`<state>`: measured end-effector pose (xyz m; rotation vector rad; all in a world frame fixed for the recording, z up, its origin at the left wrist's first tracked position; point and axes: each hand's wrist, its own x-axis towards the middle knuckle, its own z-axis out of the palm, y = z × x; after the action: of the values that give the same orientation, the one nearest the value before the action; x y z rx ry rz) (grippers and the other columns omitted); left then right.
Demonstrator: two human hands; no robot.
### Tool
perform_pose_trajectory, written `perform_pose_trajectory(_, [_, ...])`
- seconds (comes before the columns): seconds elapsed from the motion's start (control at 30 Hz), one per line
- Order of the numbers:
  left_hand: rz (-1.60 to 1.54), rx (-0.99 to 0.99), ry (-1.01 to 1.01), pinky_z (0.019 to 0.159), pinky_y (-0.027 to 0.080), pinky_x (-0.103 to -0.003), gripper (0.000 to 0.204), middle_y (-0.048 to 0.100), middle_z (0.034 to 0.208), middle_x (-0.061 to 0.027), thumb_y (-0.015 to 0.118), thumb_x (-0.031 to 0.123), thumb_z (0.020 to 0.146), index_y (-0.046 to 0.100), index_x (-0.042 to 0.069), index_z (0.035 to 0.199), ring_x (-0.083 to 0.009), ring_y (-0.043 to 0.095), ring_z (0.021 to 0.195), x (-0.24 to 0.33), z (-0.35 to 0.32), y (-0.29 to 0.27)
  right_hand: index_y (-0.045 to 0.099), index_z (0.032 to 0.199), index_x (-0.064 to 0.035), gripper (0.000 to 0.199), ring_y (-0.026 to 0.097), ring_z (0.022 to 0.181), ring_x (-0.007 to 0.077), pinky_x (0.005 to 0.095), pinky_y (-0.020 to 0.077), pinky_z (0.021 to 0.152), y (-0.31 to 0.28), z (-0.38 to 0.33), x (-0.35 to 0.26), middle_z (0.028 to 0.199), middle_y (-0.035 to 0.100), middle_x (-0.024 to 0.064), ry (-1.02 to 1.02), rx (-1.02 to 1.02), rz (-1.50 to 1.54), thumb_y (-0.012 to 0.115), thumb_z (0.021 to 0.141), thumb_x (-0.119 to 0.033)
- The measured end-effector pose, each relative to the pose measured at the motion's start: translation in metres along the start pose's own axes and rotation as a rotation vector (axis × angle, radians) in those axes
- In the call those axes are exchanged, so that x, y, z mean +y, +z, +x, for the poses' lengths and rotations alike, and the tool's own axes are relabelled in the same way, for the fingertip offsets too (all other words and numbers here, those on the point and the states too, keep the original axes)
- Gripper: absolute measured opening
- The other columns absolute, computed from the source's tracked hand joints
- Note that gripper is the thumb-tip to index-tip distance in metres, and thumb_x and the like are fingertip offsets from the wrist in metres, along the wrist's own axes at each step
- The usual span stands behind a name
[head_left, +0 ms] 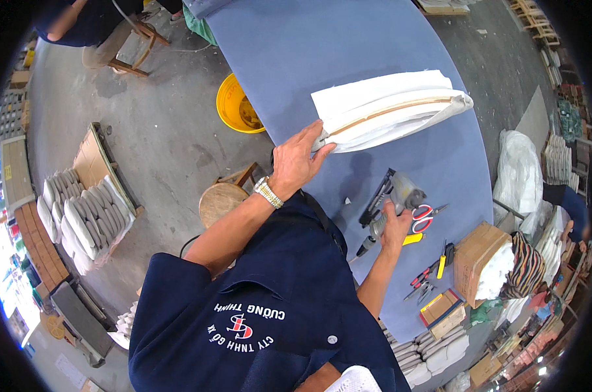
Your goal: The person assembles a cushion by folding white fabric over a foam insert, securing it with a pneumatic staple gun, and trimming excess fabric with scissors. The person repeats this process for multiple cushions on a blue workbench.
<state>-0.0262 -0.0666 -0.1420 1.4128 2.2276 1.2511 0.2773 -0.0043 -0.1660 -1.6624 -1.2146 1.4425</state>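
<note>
My left hand [296,160] grips the near left end of a white fabric-covered cushion panel [394,127], thumb on one side and fingers on the other. The panel stands tilted on edge on the blue-grey table [322,46], a thin wooden strip showing along its curved side and loose white fabric spreading behind. My right hand [395,227] is wrapped round the handle of a grey and black air staple gun [407,191], which is at the table, apart from the panel. Red-handled scissors [424,220] lie just beside that hand, near a yellow-handled tool [412,239].
Pliers [425,289] and a yellow screwdriver [441,266] lie toward the table's near right, by a small open box [441,307] and a cardboard carton [464,264]. Left of the table are a yellow bucket [225,104], a wooden stool [220,204] and stacked pads [86,215]. Another person [93,26] sits far left.
</note>
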Motion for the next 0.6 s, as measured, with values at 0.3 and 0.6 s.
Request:
perform_pose_trajectory(0.3, [0.061, -0.031, 0.095, 0.082, 0.061, -0.038, 0.051, 0.073, 0.127, -0.0131, 0.082, 0.025, 0.088, 0.067, 0.006, 0.132, -0.0319, 0.075, 0.100, 0.001, 0.004, -0.005, 0.065, 0.124, 0.0039, 0.040, 0.069, 0.094, 0.0164, 0.0310, 0.0568, 0.084, 0.070, -0.055, -0.095, 0.107, 0.072, 0.0088, -0.236, -0.305, -0.015, 0.082, 0.089, -0.004])
perform_pose_trajectory(0.6, [-0.030, 0.013, 0.085, 0.082, 0.062, -0.039, 0.052, 0.072, 0.130, -0.0120, 0.080, 0.012, 0.085, 0.065, 0.009, 0.135, -0.0325, 0.074, 0.100, -0.005, 0.007, -0.002, 0.069, 0.113, 0.0076, 0.028, 0.067, 0.075, 0.0134, 0.0295, 0.0545, 0.066, 0.094, -0.039, -0.101, 0.092, 0.073, 0.0098, -0.249, -0.448, -0.119, 0.078, 0.092, -0.007])
